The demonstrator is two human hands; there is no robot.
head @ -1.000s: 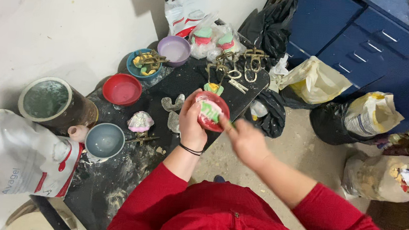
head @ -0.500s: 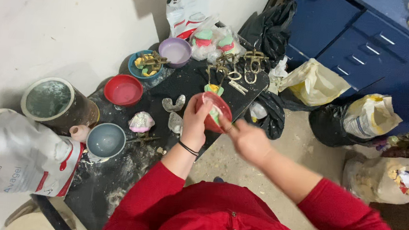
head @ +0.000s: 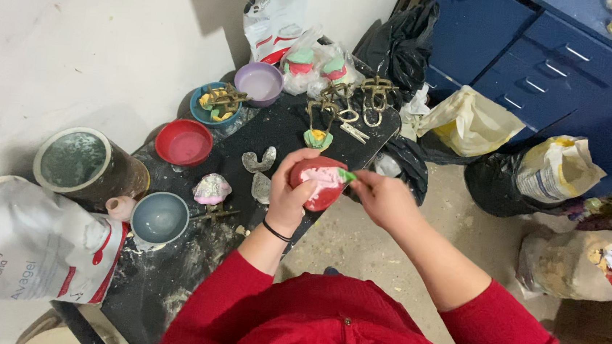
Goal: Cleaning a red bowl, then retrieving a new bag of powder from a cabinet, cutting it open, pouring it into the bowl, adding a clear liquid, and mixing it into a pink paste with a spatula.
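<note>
Shifted slightly: left hand (head: 291,193) cupping red bowl (head: 317,182) over dusty black counter (head: 167,270), right hand (head: 384,198) gripping green spatula (head: 347,175) at its rim. Beside: white wall (head: 77,30), blue drawers (head: 548,60), bags on floor.

Left hand (head: 291,196), black band at the wrist, was raised with fingers curled and closed in a cupping grip, while right hand (head: 384,198), forearm angled inward in a pushed-up red sleeve, was pinched shut just beside it.
</note>
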